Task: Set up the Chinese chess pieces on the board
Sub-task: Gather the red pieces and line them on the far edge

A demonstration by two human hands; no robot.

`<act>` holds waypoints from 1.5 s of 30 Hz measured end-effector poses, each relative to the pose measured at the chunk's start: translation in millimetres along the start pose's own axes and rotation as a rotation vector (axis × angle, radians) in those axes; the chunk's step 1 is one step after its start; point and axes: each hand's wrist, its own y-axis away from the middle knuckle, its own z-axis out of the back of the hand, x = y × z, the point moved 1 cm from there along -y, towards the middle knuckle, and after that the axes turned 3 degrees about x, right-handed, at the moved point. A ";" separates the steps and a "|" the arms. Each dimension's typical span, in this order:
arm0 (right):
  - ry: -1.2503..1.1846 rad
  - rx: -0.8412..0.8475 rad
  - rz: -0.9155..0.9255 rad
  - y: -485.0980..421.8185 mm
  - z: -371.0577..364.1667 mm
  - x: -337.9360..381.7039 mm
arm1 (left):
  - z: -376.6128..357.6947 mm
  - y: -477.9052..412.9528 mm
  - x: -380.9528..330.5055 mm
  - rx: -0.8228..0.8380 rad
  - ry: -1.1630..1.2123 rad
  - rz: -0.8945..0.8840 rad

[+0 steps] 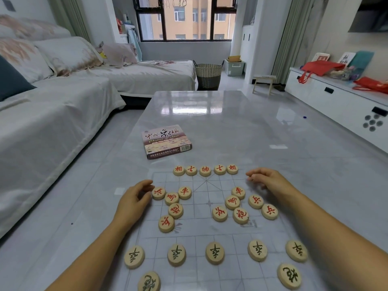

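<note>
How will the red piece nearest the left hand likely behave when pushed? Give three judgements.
The red piece is a flat disc lying face up, so it should slide, not roll or tip. It looks like stiff, light wood. The glossy table may let it skid.

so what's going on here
A person is setting up Chinese chess on a board on the table. Five red pieces line the far edge; other red pieces lie loose mid-board, and five black soldiers form a near row. The left hand rests by a red soldier, the right hand by the far right corner; neither visibly holds a piece.
</note>
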 end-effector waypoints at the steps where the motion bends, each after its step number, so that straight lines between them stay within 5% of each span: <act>1: 0.052 0.043 -0.025 2.6 1.6 0.3 | 0.0 0.0 -0.3 0.004 -0.025 -0.002; 5: 0.295 0.110 -0.099 11.1 10.9 0.9 | 0.5 1.4 -2.3 0.009 -0.068 -0.028; 17: 0.133 -0.052 -0.018 25.7 6.7 -9.1 | 0.7 3.0 -5.0 -0.013 -0.089 -0.052; 45: 0.065 -0.101 0.042 25.7 4.1 -17.0 | -1.9 4.3 -6.2 -0.065 -0.107 -0.043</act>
